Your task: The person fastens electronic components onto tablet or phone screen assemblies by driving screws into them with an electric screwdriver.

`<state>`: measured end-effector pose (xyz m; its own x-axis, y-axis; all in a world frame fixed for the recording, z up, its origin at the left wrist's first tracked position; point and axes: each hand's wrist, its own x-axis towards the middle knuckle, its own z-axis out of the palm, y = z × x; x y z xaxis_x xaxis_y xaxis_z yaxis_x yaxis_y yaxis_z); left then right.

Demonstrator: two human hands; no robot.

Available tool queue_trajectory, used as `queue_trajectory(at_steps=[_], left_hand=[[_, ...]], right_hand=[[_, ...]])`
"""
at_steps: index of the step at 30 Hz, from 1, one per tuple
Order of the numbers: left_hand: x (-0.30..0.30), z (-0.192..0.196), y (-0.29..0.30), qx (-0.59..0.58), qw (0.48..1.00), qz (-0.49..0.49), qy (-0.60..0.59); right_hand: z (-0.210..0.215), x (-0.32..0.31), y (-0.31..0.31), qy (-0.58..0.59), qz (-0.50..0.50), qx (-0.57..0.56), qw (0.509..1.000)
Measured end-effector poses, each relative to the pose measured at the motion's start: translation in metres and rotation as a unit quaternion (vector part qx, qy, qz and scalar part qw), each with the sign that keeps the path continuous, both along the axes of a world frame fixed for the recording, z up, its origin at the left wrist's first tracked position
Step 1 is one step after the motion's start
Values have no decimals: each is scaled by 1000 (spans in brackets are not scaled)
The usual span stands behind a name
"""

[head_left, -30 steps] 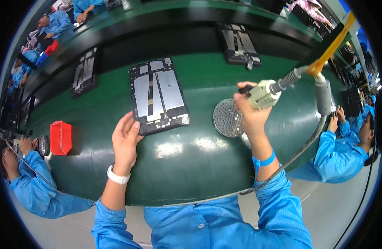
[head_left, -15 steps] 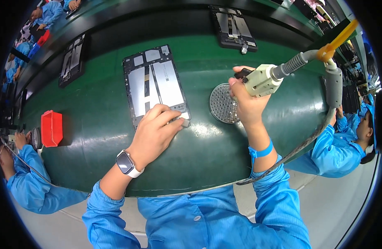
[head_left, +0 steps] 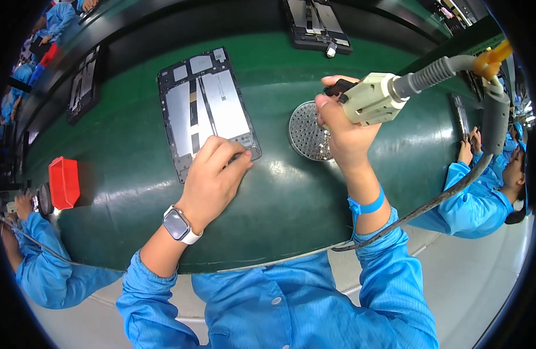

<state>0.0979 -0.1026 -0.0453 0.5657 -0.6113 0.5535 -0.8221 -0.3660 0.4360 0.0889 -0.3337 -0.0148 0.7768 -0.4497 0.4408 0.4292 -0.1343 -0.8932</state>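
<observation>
An opened tablet [head_left: 230, 107] lies on the green work surface, its pale metal inner plates facing up. My left hand [head_left: 212, 177] rests over its lower edge with curled fingers, the fingertips pressing near the lower right corner; what lies under them is hidden. In my right hand [head_left: 350, 139] is a cream electric screwdriver [head_left: 372, 100], with a black lever by the fingers and a grey hose at its end. Its tip is hidden. Below and left of that hand stands a round perforated metal tray [head_left: 305, 131] with small screws gathered on its right side.
Another opened tablet [head_left: 320, 26] lies at the far middle, and one [head_left: 84, 84] at the far left. A red bin [head_left: 64, 182] stands on the left. The screwdriver's thick cable [head_left: 448, 192] crosses my right forearm. Co-workers in blue [head_left: 471, 200] sit on both sides.
The grey piece sticking out at the tablet's lower right corner no longer shows. The tablet and tray appear slightly higher and further left. My right hand still holds the screwdriver.
</observation>
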Motion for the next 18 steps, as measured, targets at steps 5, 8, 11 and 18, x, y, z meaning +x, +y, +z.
queue_trajectory(at_steps=[5, 8, 11, 18], left_hand=[[-2, -5, 1, -4, 998, 61, 19], [1, 0, 3, 1, 997, 72, 30], [1, -2, 6, 16, 997, 67, 32], [-1, -7, 11, 14, 998, 61, 17]], right_hand=[[1, -7, 16, 47, 71, 82, 993], [10, -7, 32, 53, 152, 130, 978], [12, -1, 57, 49, 166, 155, 973], [2, 1, 75, 47, 163, 146, 975]])
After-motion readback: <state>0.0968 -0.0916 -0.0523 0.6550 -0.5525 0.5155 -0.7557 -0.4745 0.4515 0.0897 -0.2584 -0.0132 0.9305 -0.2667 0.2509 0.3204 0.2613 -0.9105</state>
